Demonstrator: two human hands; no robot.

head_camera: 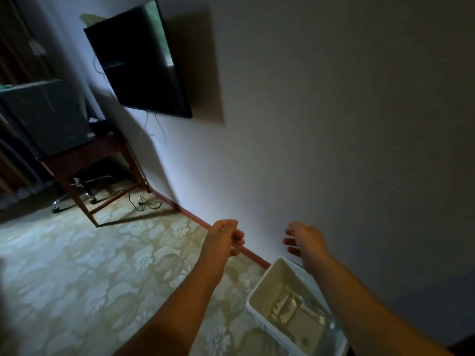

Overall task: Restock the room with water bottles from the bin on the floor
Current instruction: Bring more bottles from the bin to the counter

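Note:
A white plastic bin [259, 291] stands on the patterned carpet against the wall at the lower right. Clear water bottles [288, 308] lie on its bottom. My left hand [225, 236] hovers above and to the left of the bin with its fingers curled and nothing in it. My right hand [303, 240] is held over the bin's far edge, fingers relaxed and spread, holding nothing. My right forearm hides part of the bin's right side.
A wall-mounted black TV [138, 62] hangs at the upper left. Below it a wooden desk [102, 155] carries a dark box, with a swivel chair base [77, 191] under it and a cable [146, 202] on the floor. A red skirting board [252, 255] runs along the wall.

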